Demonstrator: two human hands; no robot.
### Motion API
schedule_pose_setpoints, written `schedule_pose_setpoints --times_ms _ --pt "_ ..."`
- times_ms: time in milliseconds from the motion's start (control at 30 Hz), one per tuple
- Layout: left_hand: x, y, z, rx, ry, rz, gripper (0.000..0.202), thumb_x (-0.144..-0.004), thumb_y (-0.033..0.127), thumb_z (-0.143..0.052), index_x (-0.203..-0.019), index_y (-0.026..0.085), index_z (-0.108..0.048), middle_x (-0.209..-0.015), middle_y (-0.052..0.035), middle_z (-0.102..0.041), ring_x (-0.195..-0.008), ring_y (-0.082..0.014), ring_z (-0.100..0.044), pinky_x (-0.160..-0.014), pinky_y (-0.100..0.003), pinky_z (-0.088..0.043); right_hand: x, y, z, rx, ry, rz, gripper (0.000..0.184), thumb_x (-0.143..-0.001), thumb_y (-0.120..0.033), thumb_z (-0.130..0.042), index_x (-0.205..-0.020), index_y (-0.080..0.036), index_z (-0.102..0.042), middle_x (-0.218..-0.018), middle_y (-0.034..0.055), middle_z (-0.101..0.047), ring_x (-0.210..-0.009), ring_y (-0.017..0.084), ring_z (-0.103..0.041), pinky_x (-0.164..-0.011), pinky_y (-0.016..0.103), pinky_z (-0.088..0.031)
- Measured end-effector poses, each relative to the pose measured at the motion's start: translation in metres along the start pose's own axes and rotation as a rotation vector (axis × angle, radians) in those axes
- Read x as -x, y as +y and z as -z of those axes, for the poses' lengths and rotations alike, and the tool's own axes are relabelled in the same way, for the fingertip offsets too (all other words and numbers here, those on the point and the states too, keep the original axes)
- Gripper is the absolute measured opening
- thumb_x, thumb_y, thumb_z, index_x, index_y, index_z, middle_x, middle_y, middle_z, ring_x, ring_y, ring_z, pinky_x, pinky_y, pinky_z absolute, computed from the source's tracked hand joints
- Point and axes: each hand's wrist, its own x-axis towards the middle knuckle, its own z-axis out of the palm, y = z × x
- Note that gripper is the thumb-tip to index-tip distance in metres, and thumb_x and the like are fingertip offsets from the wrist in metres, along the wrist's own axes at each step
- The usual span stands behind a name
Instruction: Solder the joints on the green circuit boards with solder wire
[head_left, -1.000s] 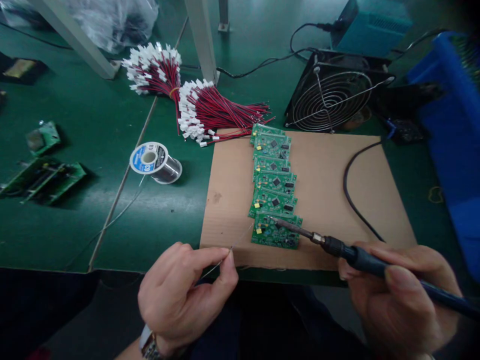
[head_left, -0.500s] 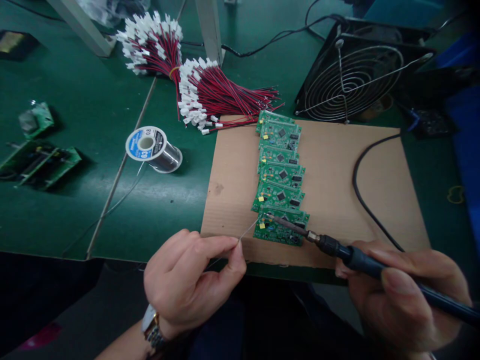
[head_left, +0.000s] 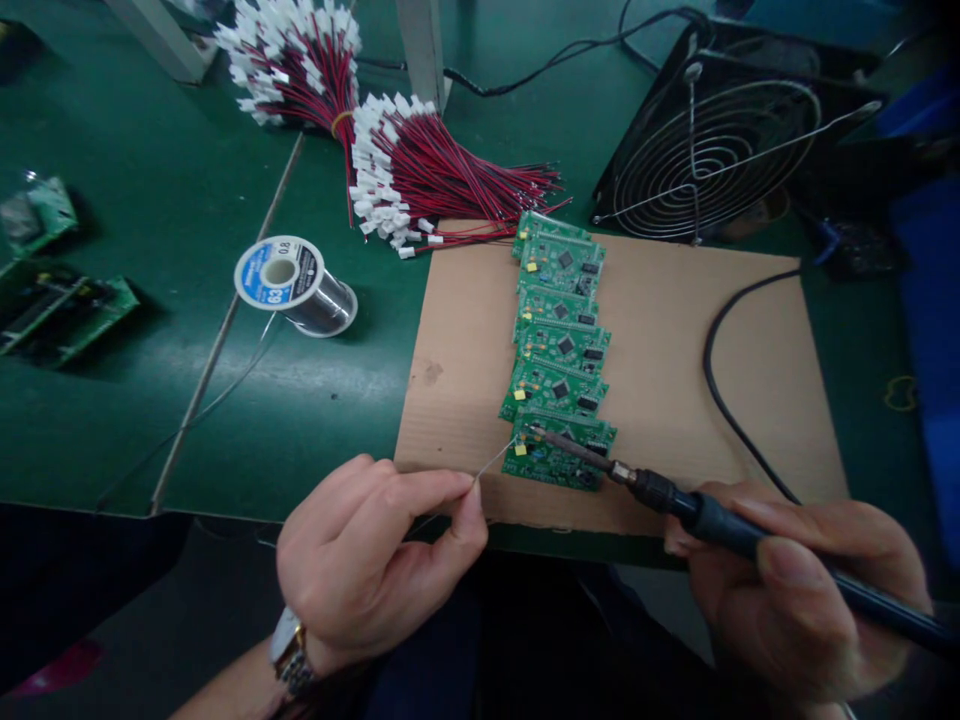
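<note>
I log: left hand (head_left: 375,560) fingers pinching solder wire (head_left: 495,462); right hand (head_left: 795,590) gripping soldering iron (head_left: 675,500); spool (head_left: 289,282), ten o'clock, marked "0.8".

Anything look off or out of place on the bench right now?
Nothing is spilled or visibly damaged. The row of circuit boards on the cardboard sheet overlaps unevenly, each slightly skewed. A dark smudge marks the cardboard's left side. The right hand holds the soldering iron; the left hand pinches solder wire.
</note>
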Motion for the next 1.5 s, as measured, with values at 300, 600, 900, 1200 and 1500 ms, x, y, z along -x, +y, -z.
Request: schedule_pose_setpoints --times_ms 300,600,900,1200,1500 --pt "-0.0003 0.0002 -0.0027 -0.003 0.028 -0.008 0.015 -0.083 0.005 -0.081 -0.084 0.018 -0.072 -0.065 0.0057 -0.064 -0.056 -0.0089 -0.05 -0.056 -0.027 -0.04 -0.0016 0.0015 -0.0004 -0.047 -0.043 0.017 0.008 -0.082 -0.023 -0.076 -0.09 -0.021 -0.078 -0.075 0.0018 -0.076 -0.051 0.024 -0.071 -0.043 0.039 -0.059" --pt "-0.0019 0.0009 -0.0045 0.007 0.026 0.009 0.016 -0.083 0.005 -0.081 -0.084 0.018 -0.073 -0.063 0.0067 -0.061 -0.055 -0.008 -0.048 -0.057 -0.026 -0.039 -0.0027 -0.0008 -0.0014 -0.032 -0.03 -0.008 0.007 -0.078 -0.023 -0.076 -0.085 -0.021 -0.076 -0.074 0.0031 -0.077 -0.049 0.027 -0.071 -0.039 0.041 -0.058" --pt "-0.002 0.0017 -0.0075 -0.022 0.036 0.005 0.016 -0.082 0.006 -0.083 -0.084 0.019 -0.073 -0.061 0.0069 -0.058 -0.054 -0.0088 -0.047 -0.055 -0.027 -0.038 -0.0047 -0.0015 -0.0054 0.011 0.011 -0.012 0.008 -0.075 -0.026 -0.079 -0.082 -0.022 -0.077 -0.071 0.0018 -0.076 -0.047 0.026 -0.07 -0.037 0.041 -0.058" --pt "-0.0063 0.0005 -0.0031 -0.053 -0.011 -0.024 0.019 -0.081 0.008 -0.083 -0.088 0.021 -0.071 -0.06 0.0076 -0.061 -0.049 -0.0092 -0.049 -0.051 -0.028 -0.04 -0.0028 -0.0037 -0.0036 0.012 0.022 -0.052 0.012 -0.079 -0.031 -0.079 -0.084 -0.02 -0.079 -0.068 0.0039 -0.074 -0.049 0.023 -0.069 -0.042 0.037 -0.057" --pt "-0.0073 0.0002 -0.0007 -0.052 -0.044 -0.035 0.017 -0.081 0.011 -0.083 -0.087 0.021 -0.071 -0.058 0.0087 -0.059 -0.047 -0.0083 -0.048 -0.048 -0.026 -0.039 -0.0048 -0.0052 -0.0053 0.01 -0.003 -0.075 0.018 -0.082 -0.038 -0.081 -0.085 -0.021 -0.078 -0.07 0.0016 -0.075 -0.051 0.022 -0.069 -0.04 0.036 -0.055"
